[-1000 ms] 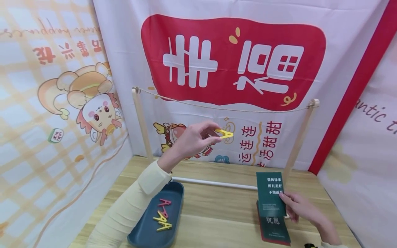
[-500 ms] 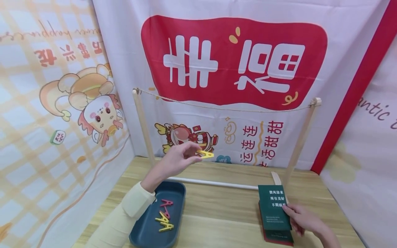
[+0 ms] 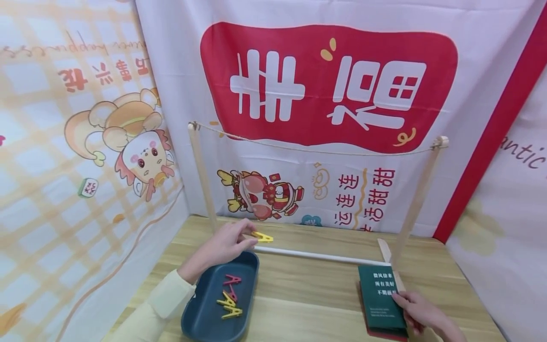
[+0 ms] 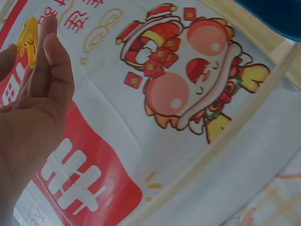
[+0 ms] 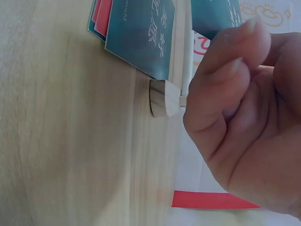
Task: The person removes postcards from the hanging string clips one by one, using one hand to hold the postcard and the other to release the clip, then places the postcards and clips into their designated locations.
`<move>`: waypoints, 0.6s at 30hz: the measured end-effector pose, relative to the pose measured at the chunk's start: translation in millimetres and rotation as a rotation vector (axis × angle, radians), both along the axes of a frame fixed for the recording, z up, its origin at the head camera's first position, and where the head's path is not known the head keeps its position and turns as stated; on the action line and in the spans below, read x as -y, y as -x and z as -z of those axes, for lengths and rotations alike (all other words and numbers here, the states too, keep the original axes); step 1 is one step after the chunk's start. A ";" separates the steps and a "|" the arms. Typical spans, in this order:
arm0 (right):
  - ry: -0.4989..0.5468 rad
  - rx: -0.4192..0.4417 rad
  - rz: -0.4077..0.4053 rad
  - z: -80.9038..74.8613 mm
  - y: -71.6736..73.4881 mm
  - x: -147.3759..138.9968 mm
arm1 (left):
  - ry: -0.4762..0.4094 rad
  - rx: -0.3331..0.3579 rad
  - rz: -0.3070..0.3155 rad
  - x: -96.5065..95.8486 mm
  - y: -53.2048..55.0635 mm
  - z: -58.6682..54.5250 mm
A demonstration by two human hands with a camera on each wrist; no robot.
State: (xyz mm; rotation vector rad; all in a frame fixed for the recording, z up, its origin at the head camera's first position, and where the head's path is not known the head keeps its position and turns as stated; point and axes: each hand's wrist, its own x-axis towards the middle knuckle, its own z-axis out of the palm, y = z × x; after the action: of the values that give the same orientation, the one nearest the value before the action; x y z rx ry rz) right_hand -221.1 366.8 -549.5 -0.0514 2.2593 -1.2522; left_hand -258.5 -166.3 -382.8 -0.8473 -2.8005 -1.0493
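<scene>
My left hand [image 3: 226, 244] pinches a yellow clothespin [image 3: 263, 237] between thumb and fingertips, above the far end of the blue tray [image 3: 194, 304]. The left wrist view also shows this clothespin [image 4: 28, 41] at the fingertips. Pink clothespins [image 3: 232, 280] and yellow clothespins [image 3: 231, 311] lie in the tray. At the right, my right hand [image 3: 420, 311] holds a dark green card [image 3: 381, 294] with white writing by its right edge. Below the held card lies a stack of green and red cards [image 5: 141, 35], seen in the right wrist view.
A wooden frame with a left post [image 3: 202, 175] and a right post [image 3: 418, 199] stands on the table [image 3: 299, 294]. Between the post tops sags a thin string [image 3: 316, 149]. A white rod [image 3: 320, 255] joins the posts low down. Printed cloths [image 3: 329, 85] hang behind and beside.
My left hand has moved down and left with the yellow clothespin, from near the string to over the tray. My right hand has lowered the green card toward the stack.
</scene>
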 end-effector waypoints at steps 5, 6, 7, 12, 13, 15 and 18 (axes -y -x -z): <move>-0.050 0.008 0.034 7.6 -2.8 -0.8 | 0.042 0.109 0.009 11.1 -6.5 23.3; -0.055 0.009 0.042 9.1 -3.4 -0.9 | 0.061 0.117 0.010 13.6 -8.2 28.5; -0.060 0.011 0.047 10.6 -3.8 -0.9 | 0.084 0.119 0.009 16.1 -9.9 33.2; -0.067 0.001 0.066 16.5 -5.3 -0.5 | 0.221 0.124 -0.015 29.8 -16.5 51.8; -0.067 0.000 0.070 16.8 -5.3 -0.2 | 0.249 0.140 -0.015 32.3 -17.5 55.0; -0.064 -0.001 0.075 17.3 -5.0 0.4 | 0.282 0.198 -0.008 36.4 -19.7 60.3; -0.054 0.001 0.072 16.5 -3.0 1.0 | 0.329 0.293 0.014 40.8 -22.6 67.5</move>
State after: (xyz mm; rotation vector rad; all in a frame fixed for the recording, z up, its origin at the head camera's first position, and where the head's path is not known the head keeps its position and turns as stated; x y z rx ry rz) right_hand -218.1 365.7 -566.0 0.0510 2.3108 -1.2262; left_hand -235.9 -207.1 -450.3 -0.7940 -3.2825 -0.7792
